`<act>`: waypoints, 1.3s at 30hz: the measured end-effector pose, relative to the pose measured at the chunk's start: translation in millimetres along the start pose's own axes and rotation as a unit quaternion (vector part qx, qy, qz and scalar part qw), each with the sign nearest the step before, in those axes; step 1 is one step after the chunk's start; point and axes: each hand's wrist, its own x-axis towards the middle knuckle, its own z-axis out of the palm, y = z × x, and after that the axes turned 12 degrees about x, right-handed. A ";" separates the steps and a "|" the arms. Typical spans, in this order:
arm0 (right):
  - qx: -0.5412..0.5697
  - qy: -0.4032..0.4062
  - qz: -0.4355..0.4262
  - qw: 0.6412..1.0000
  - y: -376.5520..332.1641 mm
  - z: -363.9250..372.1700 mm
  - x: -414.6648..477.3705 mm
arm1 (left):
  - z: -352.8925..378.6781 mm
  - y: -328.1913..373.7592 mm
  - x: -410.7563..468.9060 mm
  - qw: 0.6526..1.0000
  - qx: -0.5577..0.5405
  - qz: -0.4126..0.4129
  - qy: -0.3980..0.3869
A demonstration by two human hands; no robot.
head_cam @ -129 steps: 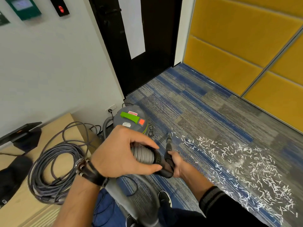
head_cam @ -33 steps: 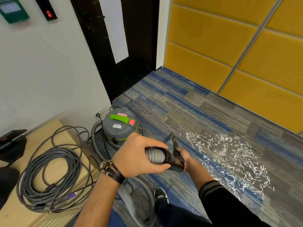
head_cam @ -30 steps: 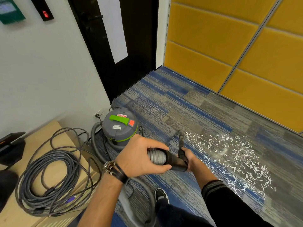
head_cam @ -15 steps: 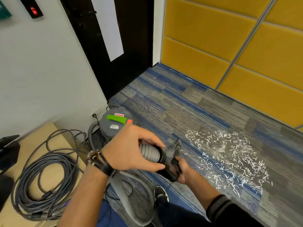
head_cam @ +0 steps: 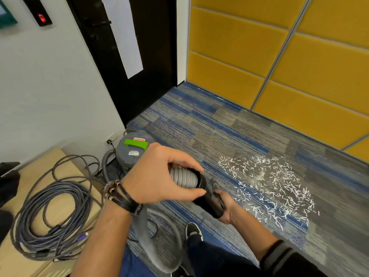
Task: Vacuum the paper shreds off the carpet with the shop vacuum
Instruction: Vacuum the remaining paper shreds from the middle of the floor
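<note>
2 hands close together, both clamped on the same tool: left hand (head_cam: 159, 174) curled over the ribbed grey hose (head_cam: 183, 176), fingers on top and thumb underneath, right where it enters the black handle (head_cam: 209, 200); right hand (head_cam: 225, 208) wrapped round the near end of that handle from below. Dark bands (head_cam: 119, 194) round the left wrist. Beyond the handle, a blurred grey nozzle (head_cam: 214, 182) pointing down at the carpet (head_cam: 199, 126), its tip too blurred to tell whether touching. From the left hand, hose looping down toward the near edge and back left to the shop vacuum (head_cam: 133, 150), a grey drum with a green handle, on the floor by the left wall just beside a wall socket (head_cam: 110, 139). Paper shreds (head_cam: 269, 186) in a wide white scatter on the carpet to the right of the hands, nearest strips just beside the nozzle. 1 black shoe (head_cam: 192, 230) below the hands. Near left, a wooden bench (head_cam: 40, 162) with a coil of grey cable (head_cam: 50, 212). Far left, a black door (head_cam: 143, 56); far right, yellow wall panels (head_cam: 259, 56).
</note>
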 end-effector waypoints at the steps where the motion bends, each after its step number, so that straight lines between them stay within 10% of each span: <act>1: -0.006 -0.006 -0.003 1.000 -5.2 3.4 -2.3 | 2.1 3.5 -0.1 1.000 0.009 0.008 0.011; 12: -0.067 0.088 -0.104 0.988 -113.7 -1.3 12.1 | 97.0 16.9 50.4 0.983 0.114 -0.119 0.087; 19: -0.104 0.122 -0.087 0.983 -177.1 -17.1 27.2 | 154.6 13.0 109.0 0.971 0.164 -0.172 -0.008; 39: -0.069 0.030 0.005 0.997 -212.1 -75.4 36.8 | 152.8 41.4 161.8 0.994 0.090 -0.048 -0.036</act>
